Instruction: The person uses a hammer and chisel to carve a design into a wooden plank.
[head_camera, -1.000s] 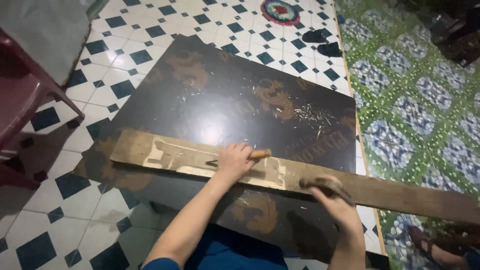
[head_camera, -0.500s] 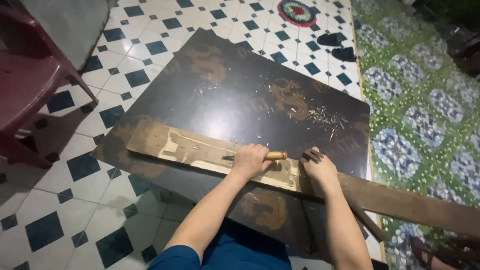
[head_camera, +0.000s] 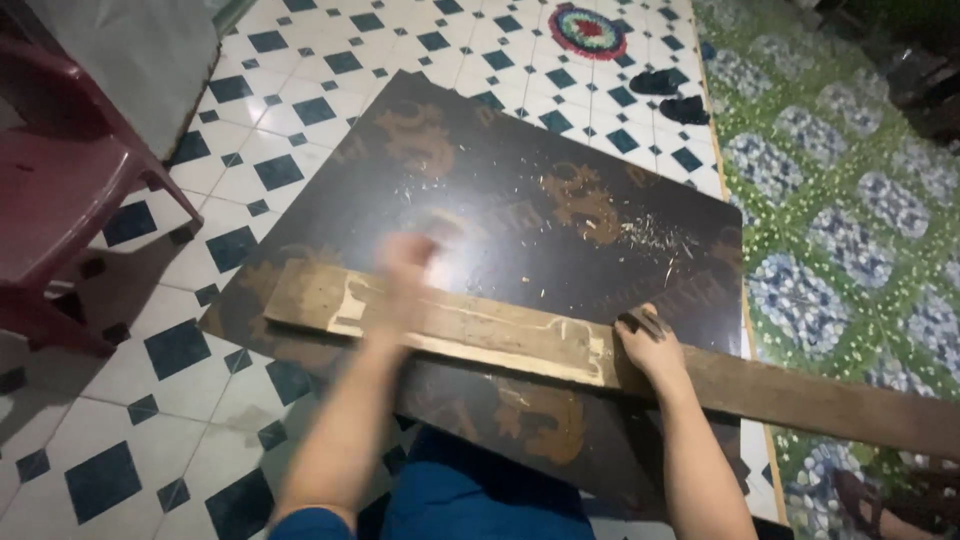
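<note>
A long wooden plank (head_camera: 500, 335) lies across a dark printed board (head_camera: 520, 180) on the tiled floor. Its left part has pale scraped patches. My right hand (head_camera: 650, 345) presses down on the plank near its middle, fingers curled over the far edge. My left hand (head_camera: 410, 262) is over the plank's left part, blurred by motion and closed like a fist. The wooden-handled tool it held a moment ago shows only as a pale smear. Pale wood shavings (head_camera: 650, 235) are scattered on the board beyond the plank.
A red plastic chair (head_camera: 60, 190) stands at the left. A pair of black sandals (head_camera: 670, 95) and a round colourful mat (head_camera: 590, 30) lie at the far end. Green patterned flooring (head_camera: 850, 250) runs along the right, with a sandalled foot (head_camera: 880, 500) at the bottom right.
My left hand has swept left along the plank and is now blurred. My right hand has moved left along the plank and stays pressed on it.
</note>
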